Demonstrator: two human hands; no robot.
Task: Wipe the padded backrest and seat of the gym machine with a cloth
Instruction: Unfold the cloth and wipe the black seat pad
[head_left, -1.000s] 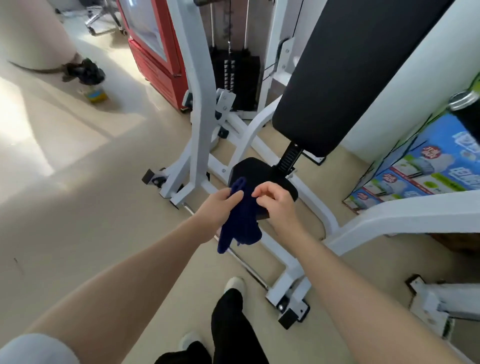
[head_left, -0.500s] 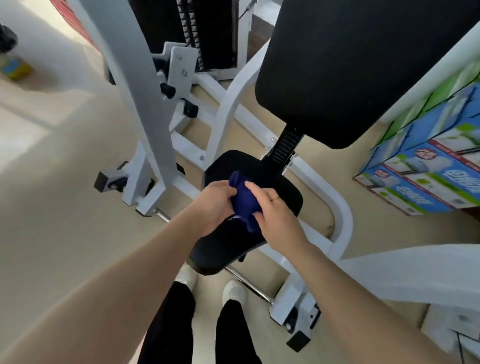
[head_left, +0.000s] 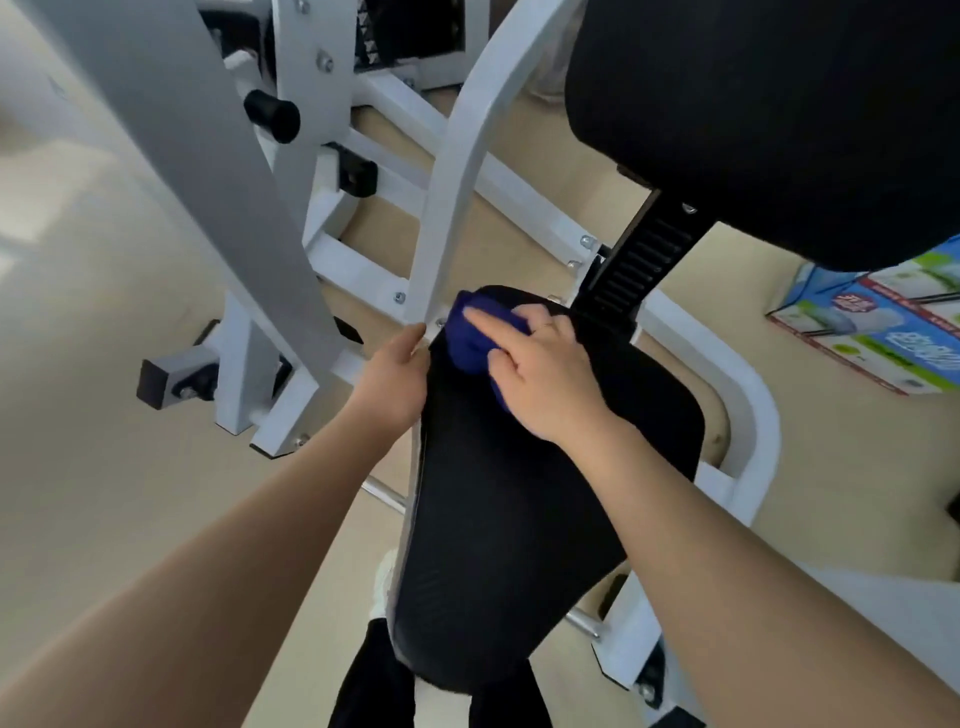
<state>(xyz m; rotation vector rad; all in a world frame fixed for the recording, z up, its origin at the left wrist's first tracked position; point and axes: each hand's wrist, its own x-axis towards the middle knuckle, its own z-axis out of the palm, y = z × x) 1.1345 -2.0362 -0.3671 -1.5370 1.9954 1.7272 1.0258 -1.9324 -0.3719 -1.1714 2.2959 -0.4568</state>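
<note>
From the head camera, looking down: the blue cloth (head_left: 470, 340) is lying bunched on the far end of the black padded seat (head_left: 514, 519), close to the white frame tube (head_left: 452, 197) and just below the ribbed black adjuster post (head_left: 641, 265). The right hand (head_left: 540, 379) is lying on top of it, so most of the cloth is sitting under the palm and fingers, with a bulge poking out beyond the fingertips on the far-left side.

The black padded backrest (head_left: 779, 119) is filling the upper right and is being cut off by the top and right edges. The cloth's near part is being hidden by the right hand, and the left hand's fingers are hard to make out where they are meeting the seat's edge. A printed carton (head_left: 878, 332) is sitting on the floor at the right, partly cropped.

The right hand is pressing flat, fingers spread and extended over the cloth rather than curled around it. The left hand (head_left: 392, 382) is resting against the seat's left edge beside the cloth, thumb up near the foot of the frame tube; whether it is gripping the seat's edge cannot be told.
</note>
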